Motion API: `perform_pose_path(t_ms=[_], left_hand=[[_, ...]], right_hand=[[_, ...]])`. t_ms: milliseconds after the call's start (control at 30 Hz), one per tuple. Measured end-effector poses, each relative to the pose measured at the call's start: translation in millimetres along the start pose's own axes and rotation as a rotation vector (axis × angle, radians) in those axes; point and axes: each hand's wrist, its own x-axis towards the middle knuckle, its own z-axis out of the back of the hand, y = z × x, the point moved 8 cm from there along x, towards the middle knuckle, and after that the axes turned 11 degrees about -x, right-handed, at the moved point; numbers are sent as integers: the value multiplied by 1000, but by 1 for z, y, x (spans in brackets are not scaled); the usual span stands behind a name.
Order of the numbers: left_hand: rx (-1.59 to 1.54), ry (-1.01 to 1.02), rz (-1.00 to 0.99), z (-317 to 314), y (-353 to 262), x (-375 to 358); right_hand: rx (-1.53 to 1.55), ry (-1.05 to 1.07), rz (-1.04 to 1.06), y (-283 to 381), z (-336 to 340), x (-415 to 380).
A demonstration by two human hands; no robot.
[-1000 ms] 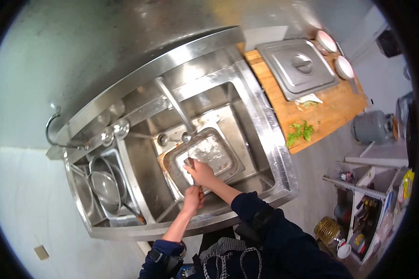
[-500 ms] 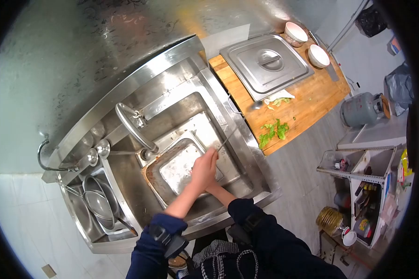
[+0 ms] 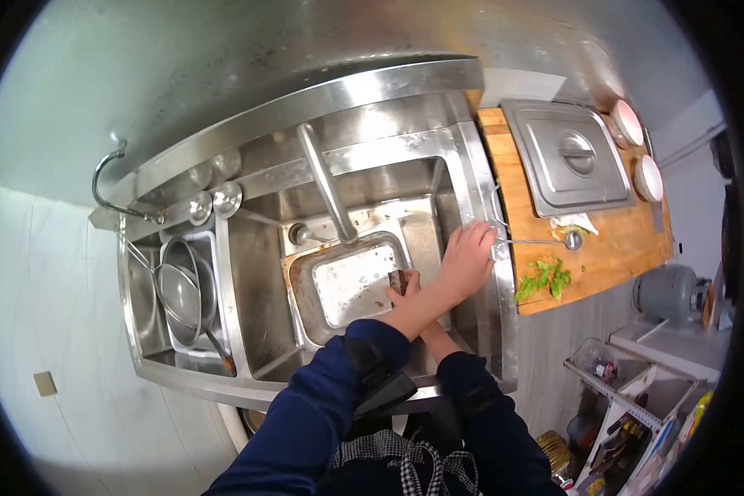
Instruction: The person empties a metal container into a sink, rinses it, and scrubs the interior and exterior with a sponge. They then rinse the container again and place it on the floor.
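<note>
My arms are crossed. My left hand (image 3: 469, 258) is over the right rim of the sink (image 3: 479, 178), with its curled fingers at the handle end of a metal ladle (image 3: 573, 240). The ladle's bowl lies on the wooden board (image 3: 620, 256). Lower and further left, my right hand (image 3: 408, 289) grips a small dark brown block (image 3: 398, 280) over the right side of a stained metal pan (image 3: 298, 289) in the sink. My left forearm partly covers my right wrist.
A curved faucet (image 3: 326, 186) reaches over the pan. At the left, a strainer (image 3: 179, 299) stands in a smaller basin. The board carries a lidded steel tray (image 3: 566, 157), green leaves (image 3: 560, 279) and two bowls (image 3: 648, 178). A gas cylinder (image 3: 665, 293) and shelves are at right.
My left hand has moved right, from over the pan to the sink's rim. The ladle has shifted further onto the board. My right hand and the brown block now show. The view has turned.
</note>
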Motion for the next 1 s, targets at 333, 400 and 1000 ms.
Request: perform_pose_path(t_ms=[333,400,1000], left_hand=[[313,-483,723,191,140,-239],[438,-589,1041,197,200,-323],[-422,-703,994,155,253,-336]], right_hand=[[-1030,313,402,33,-92,54],[-1139,287,439,-7,-110,74],[-268,965,268,16,-213,-70]])
